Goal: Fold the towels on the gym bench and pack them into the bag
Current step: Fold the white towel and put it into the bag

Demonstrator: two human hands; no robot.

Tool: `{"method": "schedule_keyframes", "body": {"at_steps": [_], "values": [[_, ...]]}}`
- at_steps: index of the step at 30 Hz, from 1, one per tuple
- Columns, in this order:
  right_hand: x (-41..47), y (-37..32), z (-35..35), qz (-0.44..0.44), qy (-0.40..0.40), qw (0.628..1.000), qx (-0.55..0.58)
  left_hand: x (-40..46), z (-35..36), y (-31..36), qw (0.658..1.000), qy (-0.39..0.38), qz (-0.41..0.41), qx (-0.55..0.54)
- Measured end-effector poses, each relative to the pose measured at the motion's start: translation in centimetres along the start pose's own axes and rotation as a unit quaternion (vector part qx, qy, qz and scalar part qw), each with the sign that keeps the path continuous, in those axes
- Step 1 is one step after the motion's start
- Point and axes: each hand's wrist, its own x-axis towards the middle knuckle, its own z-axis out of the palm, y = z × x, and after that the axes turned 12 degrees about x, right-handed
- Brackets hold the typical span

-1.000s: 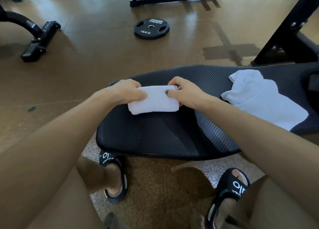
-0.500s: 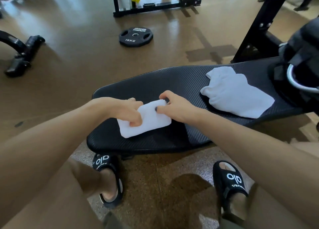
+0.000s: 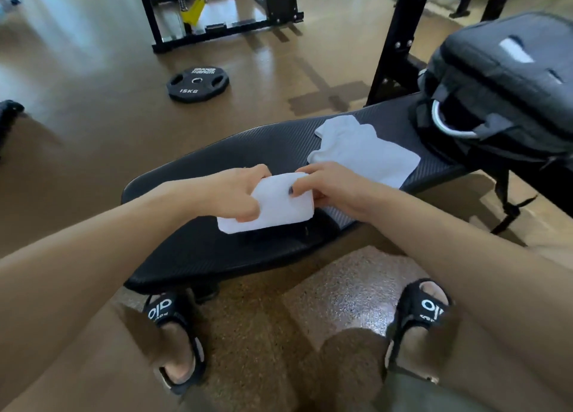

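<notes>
Between both hands (image 3: 279,194), folded towel (image 3: 273,208): white, compact, rectangular.

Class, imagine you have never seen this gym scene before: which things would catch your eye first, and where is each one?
First, the two hands, left hand and right hand, gripping a small folded white towel at the near end of the black bench. Next, a loose, unfolded white towel lying farther along the bench, beside a black bag at its far right end. On the floor beyond lies a black weight plate.
</notes>
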Motion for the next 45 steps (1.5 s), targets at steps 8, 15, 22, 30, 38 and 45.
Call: {"method": "schedule_keyframes", "body": {"at_steps": [8,15,22,30,38,45], "values": [[-5.6,-2.3,-9.0,-0.142,0.169,0.973,-0.070,4.5,-3.6,8.9,0.996,0.038,0.069,0.030],[-8.2,-3.0,-15.8,-0.198,0.256,0.936,-0.139,9.6,-6.8,15.8,0.976,0.133,0.127,0.119],[-8.9,-2.9,-22.4,-0.165,0.367,0.789,-0.464,13.5,-8.2,18.7,0.887,0.297,0.178,0.306],[-6.1,-0.2,-25.8,-0.114,0.433,0.618,-0.646,16.5,-6.7,20.2,0.822,0.372,0.247,0.354],[-6.9,-1.1,-29.3,-0.089,0.433,0.624,-0.644,20.9,-5.5,20.6,0.799,0.394,0.283,0.356],[-7.3,-2.2,-30.7,-0.164,0.483,0.633,-0.582,22.4,-5.0,21.8,0.790,0.400,0.303,0.353]]}}
